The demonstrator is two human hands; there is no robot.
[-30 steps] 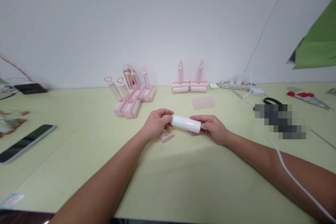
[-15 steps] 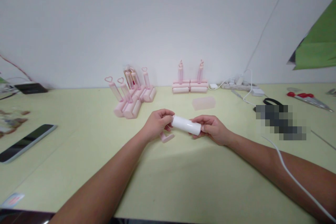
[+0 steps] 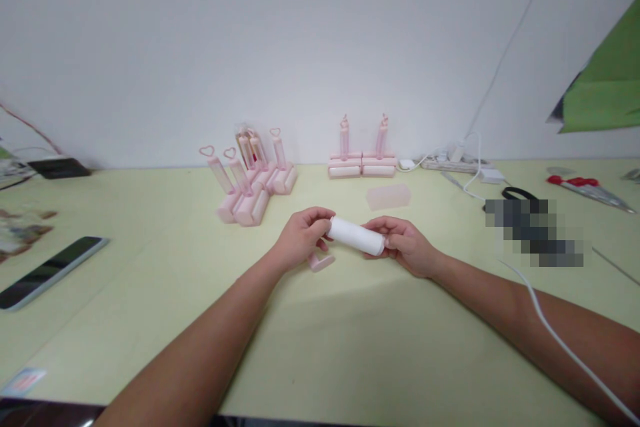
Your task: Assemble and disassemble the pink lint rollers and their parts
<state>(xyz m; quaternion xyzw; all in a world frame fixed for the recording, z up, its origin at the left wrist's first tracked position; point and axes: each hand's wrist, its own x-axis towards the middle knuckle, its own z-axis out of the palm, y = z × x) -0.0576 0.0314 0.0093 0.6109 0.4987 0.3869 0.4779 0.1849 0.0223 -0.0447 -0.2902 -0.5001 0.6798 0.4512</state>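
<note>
A smooth white roll [image 3: 357,236] is held at a slant above the table, its left end a little higher in view. The fingers and thumb of my left hand [image 3: 306,235] close on its left end. My right hand [image 3: 403,245] grips the right end, with some fingers behind the roll. Just under my left hand, a small pale pink plastic piece [image 3: 321,263] lies on the table, partly hidden by the fingers. Beyond my right hand a flat translucent pink piece [image 3: 389,197] rests on the table.
Pink holders with heart-topped tubes stand in a left group [image 3: 245,203] and a right pair [image 3: 362,167] by the wall. A phone [image 3: 55,272] lies left. To the right are a power strip [image 3: 453,163], a white cable [image 3: 555,330], a blurred dark item [image 3: 535,233] and red-handled tools [image 3: 590,190].
The roll has turned slightly in my hands: its surface looked glossy with a bright highlight before and looks matte now. Both hands stay in nearly the same place.
</note>
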